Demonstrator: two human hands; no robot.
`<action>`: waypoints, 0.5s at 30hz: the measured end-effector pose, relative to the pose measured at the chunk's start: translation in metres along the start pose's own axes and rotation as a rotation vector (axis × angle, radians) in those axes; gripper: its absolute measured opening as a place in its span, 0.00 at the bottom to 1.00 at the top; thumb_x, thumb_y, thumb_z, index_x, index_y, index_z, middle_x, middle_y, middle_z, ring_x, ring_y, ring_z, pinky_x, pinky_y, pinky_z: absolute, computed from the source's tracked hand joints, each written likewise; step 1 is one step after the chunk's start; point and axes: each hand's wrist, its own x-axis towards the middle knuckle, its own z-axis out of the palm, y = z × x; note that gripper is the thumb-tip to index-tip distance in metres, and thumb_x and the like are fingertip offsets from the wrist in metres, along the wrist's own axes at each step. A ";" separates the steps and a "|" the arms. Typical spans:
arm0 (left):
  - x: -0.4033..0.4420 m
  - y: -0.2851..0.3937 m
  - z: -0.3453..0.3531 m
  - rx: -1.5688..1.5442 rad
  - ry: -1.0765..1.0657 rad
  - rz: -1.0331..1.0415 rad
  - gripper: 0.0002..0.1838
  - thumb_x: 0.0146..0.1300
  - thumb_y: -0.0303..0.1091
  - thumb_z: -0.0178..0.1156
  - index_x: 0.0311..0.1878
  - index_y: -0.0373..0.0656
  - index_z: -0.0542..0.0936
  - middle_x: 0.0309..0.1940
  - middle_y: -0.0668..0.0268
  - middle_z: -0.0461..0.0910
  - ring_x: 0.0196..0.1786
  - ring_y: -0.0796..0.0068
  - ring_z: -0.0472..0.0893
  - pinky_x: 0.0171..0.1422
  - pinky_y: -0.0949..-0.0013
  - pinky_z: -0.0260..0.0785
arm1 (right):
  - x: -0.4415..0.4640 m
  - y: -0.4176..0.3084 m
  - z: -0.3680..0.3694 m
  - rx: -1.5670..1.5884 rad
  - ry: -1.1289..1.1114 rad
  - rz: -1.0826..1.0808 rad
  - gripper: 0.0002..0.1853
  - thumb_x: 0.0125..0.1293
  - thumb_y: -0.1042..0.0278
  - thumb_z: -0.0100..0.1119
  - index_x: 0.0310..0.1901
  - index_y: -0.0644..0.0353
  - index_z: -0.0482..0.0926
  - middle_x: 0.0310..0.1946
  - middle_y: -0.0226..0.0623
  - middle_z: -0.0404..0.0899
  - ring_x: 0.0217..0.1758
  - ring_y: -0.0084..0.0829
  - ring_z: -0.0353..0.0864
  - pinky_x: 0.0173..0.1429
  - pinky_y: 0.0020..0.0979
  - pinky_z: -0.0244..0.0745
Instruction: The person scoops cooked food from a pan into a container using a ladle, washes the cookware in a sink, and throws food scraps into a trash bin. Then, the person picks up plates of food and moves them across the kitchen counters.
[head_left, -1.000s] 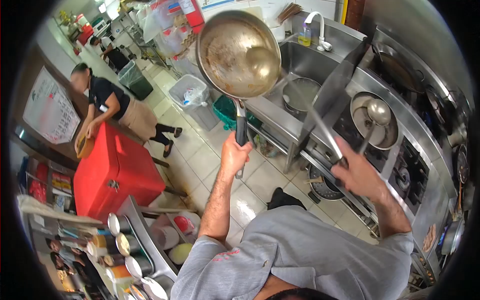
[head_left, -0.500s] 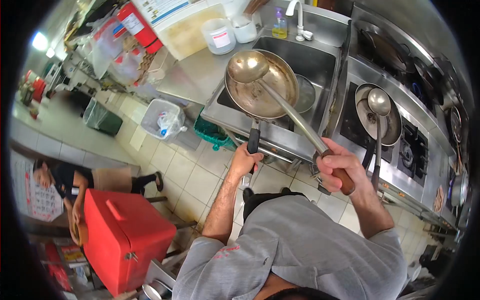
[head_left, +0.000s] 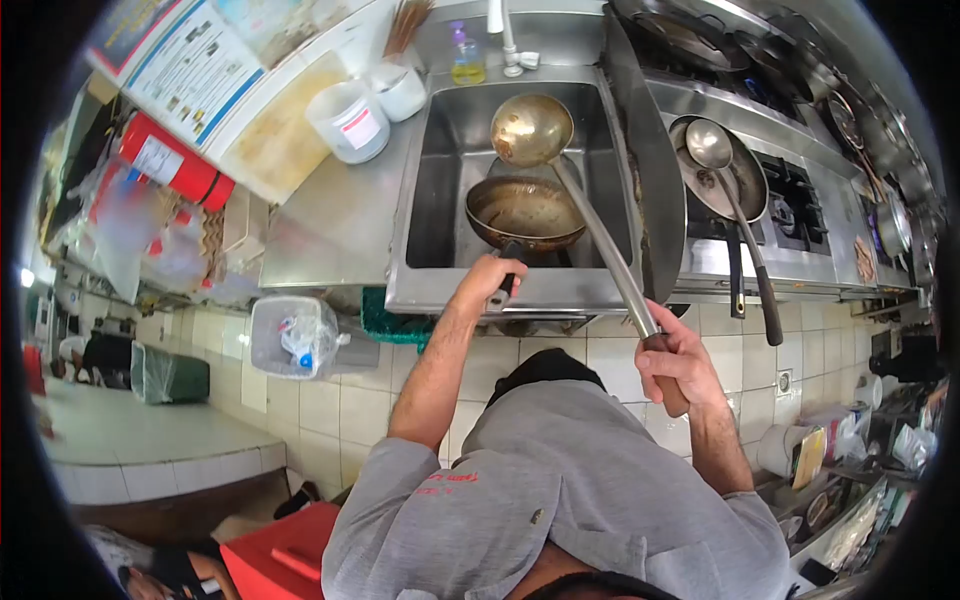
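Here, the left hand (head_left: 497,281) closes around the black handle of a round, brown-stained metal frying pan (head_left: 525,212), held above the near half of a rectangular stainless-steel sink (head_left: 440,288), presumably so that drips fall inside; contact with the basin cannot be judged. The right hand (head_left: 682,365) curls its fingers about the brown grip of a long-shafted steel ladle (head_left: 603,248); that length probably keeps them clear of the basin. On the steel stove (head_left: 818,262), a 2nd ladle (head_left: 710,145) leans in a 2nd pan (head_left: 747,187), apparently propped by its rim.
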 end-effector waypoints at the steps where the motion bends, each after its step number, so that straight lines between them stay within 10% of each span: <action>1: 0.016 0.006 -0.007 -0.037 -0.086 -0.065 0.08 0.50 0.32 0.59 0.21 0.40 0.74 0.15 0.67 0.73 0.15 0.80 0.71 0.16 0.75 0.62 | 0.000 0.001 -0.002 -0.027 0.026 -0.005 0.38 0.49 0.79 0.59 0.64 0.62 0.56 0.20 0.36 0.71 0.11 0.24 0.68 0.14 0.24 0.61; 9: 0.128 0.095 -0.029 -0.800 -0.252 -0.396 0.10 0.53 0.34 0.56 0.29 0.37 0.68 0.23 0.63 0.72 0.16 0.78 0.71 0.14 0.81 0.63 | 0.015 -0.008 -0.014 0.109 0.103 -0.054 0.37 0.51 0.81 0.57 0.64 0.60 0.56 0.21 0.38 0.71 0.12 0.25 0.69 0.14 0.24 0.63; 15: 0.175 0.028 -0.011 -0.366 -0.243 -0.204 0.09 0.53 0.32 0.59 0.35 0.40 0.72 0.24 0.63 0.74 0.27 0.72 0.76 0.26 0.68 0.71 | 0.031 -0.019 -0.021 0.056 0.090 -0.059 0.38 0.51 0.82 0.56 0.65 0.61 0.52 0.21 0.38 0.71 0.12 0.25 0.68 0.16 0.23 0.62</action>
